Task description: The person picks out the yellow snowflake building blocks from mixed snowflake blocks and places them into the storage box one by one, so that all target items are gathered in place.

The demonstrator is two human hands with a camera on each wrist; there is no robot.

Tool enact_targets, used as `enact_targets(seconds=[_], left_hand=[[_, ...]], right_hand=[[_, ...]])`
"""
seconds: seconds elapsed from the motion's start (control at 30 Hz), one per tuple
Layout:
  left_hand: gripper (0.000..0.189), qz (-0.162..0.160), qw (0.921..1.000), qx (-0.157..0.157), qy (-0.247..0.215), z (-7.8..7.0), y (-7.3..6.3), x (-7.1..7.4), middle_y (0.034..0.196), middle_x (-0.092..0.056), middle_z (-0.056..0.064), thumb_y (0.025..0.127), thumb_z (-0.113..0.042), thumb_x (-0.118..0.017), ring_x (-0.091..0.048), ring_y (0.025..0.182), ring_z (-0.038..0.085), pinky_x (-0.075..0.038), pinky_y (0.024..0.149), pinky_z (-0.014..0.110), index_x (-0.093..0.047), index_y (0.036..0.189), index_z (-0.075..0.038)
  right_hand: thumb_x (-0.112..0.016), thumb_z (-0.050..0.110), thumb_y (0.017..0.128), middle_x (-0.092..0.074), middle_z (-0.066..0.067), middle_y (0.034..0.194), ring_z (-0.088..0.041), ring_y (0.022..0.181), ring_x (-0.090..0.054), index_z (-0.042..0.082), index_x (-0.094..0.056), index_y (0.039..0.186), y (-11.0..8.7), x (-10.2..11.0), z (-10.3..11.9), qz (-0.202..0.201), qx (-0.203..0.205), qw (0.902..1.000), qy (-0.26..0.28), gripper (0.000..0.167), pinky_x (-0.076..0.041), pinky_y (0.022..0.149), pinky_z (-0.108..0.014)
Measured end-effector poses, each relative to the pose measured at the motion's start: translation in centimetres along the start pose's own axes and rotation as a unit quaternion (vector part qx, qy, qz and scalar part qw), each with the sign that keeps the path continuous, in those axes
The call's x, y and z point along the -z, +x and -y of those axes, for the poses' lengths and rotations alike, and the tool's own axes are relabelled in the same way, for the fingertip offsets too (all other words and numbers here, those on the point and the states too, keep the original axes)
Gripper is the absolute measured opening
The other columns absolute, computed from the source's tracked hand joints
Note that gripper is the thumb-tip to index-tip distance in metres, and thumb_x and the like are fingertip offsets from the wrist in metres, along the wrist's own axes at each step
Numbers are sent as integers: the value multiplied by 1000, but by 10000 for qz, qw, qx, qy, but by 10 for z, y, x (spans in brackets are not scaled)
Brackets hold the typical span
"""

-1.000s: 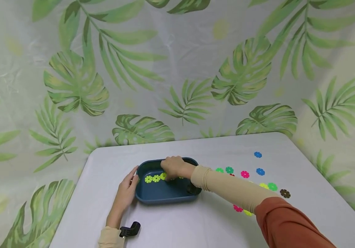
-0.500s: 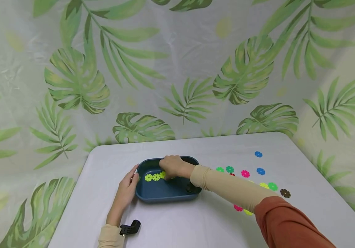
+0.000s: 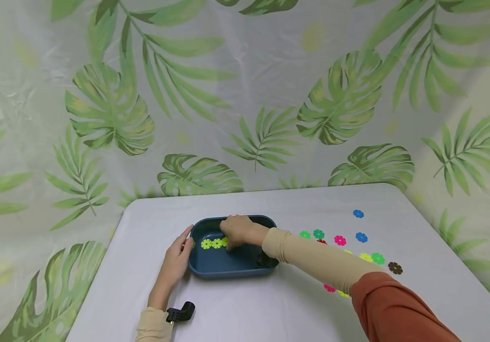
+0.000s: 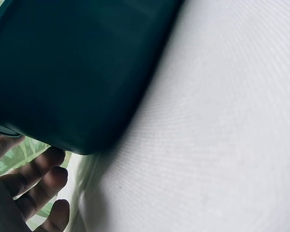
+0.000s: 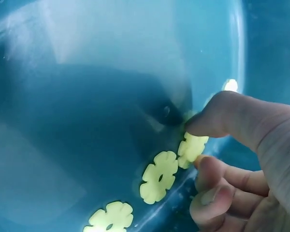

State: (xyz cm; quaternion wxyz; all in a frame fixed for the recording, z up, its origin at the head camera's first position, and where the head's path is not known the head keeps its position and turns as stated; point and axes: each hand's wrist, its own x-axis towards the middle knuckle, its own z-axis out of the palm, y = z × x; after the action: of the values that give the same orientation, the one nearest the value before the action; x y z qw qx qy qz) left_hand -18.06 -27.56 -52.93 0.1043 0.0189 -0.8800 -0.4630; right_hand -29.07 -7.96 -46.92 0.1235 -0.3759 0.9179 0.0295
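A dark blue oval tub (image 3: 227,274) stands on the table with a row of yellow flower-shaped discs (image 3: 211,243) inside, along its far side. My left hand (image 3: 175,261) holds the tub's left end, thumb at the rim and the other fingers outside. My right hand (image 3: 241,231) reaches down into the tub. In the right wrist view its thumb and fingers pinch a yellow flower disc (image 5: 190,151) in the row, beside another flower disc (image 5: 159,178). From the head, my right hand and sleeve cover the right part of the row.
Loose flower discs lie right of the tub, among them a blue disc (image 3: 358,213), a pink disc (image 3: 340,240) and a brown disc (image 3: 395,268). My right forearm (image 3: 313,259) crosses above some of them. A leaf-patterned curtain (image 3: 270,118) hangs behind the white table (image 3: 245,308).
My right hand has shifted slightly left within the tub, and yellow discs seen beneath and right of it earlier are now hidden. The left hand keeps its hold.
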Motion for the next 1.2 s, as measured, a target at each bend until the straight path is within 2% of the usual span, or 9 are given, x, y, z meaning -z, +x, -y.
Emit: enact_targets(seconds=[0.3, 0.57, 0.83, 1.2], left_hand=[[46, 84, 9999, -116, -29, -4, 6, 0, 132, -61, 14, 111, -31, -43, -59, 99, 23, -46, 88, 47, -43, 155, -18], [46, 130, 9998, -130, -88, -5, 10, -4, 129, -62, 13, 111, -31, -43, -58, 97, 24, -46, 87, 45, -44, 155, -19], [47, 207, 9997, -80, -124, -6, 8, -8, 134, -60, 12, 111, -34, -43, -59, 100, 24, -46, 90, 47, -44, 155, -22], [47, 121, 9998, 65, -138, 2, 0, 1, 139, -58, 12, 111, -36, -43, -60, 104, 27, -45, 93, 49, -43, 156, -23]], right_hand=[[-86, 35, 81, -53, 5, 69, -11, 61, -52, 17, -60, 78, -3, 9, 12, 50, 342, 9991, 259, 32, -42, 53, -28], [-88, 37, 81, -59, 7, 80, -10, 72, -58, 18, -66, 97, 5, 10, 26, 236, 450, 9984, 245, 33, -49, 62, -30], [-87, 35, 81, -60, 7, 82, -11, 75, -58, 17, -66, 99, 10, 5, 33, 465, 473, 9973, 329, 33, -51, 66, -32], [-85, 28, 85, -61, 7, 83, -11, 75, -58, 16, -67, 102, 18, 2, 45, 573, 776, 9943, 453, 28, -49, 66, -29]])
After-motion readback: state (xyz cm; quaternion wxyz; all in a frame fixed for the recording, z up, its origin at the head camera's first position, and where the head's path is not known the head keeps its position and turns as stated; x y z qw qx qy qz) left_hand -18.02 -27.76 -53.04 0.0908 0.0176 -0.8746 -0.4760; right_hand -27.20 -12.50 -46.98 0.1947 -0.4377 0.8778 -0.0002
